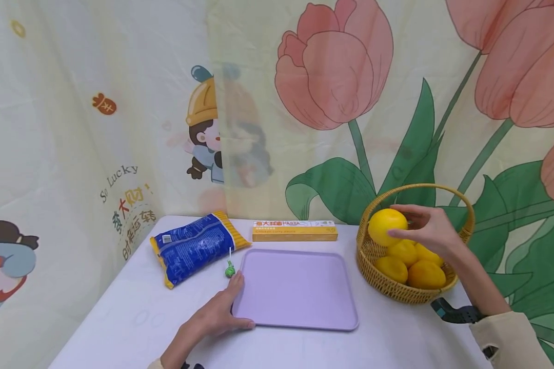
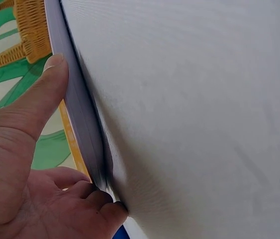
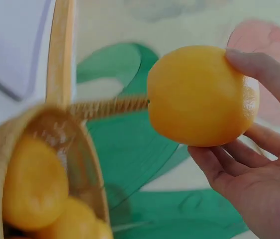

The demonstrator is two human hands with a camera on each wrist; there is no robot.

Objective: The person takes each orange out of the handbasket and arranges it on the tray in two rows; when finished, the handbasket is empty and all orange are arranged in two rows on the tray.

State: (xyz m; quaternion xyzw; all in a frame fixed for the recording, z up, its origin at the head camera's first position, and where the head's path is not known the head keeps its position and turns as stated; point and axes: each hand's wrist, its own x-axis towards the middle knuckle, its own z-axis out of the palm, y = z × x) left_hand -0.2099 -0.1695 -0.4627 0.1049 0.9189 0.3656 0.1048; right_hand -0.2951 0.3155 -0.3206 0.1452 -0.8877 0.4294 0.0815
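Above a wicker basket [image 1: 383, 287], my right hand [image 1: 427, 225] holds an orange [image 1: 388, 227] between thumb and fingers. In the right wrist view the orange [image 3: 199, 97] is whole and smooth, clear of the basket rim. Several more oranges [image 1: 426, 275] lie in the basket below it. My left hand [image 1: 217, 310] grips the near left corner of a lilac tray [image 1: 295, 289]. The left wrist view shows the thumb on the tray's rim [image 2: 77, 94], with the other fingers curled at its edge.
A blue and yellow packet [image 1: 196, 248] lies at the back left. Beside the tray stands a small green item [image 1: 230, 269] with a white stick. Behind the tray is a yellow and white pasta box [image 1: 295, 233]. The basket's tall handle [image 1: 415, 186] arches over the oranges.
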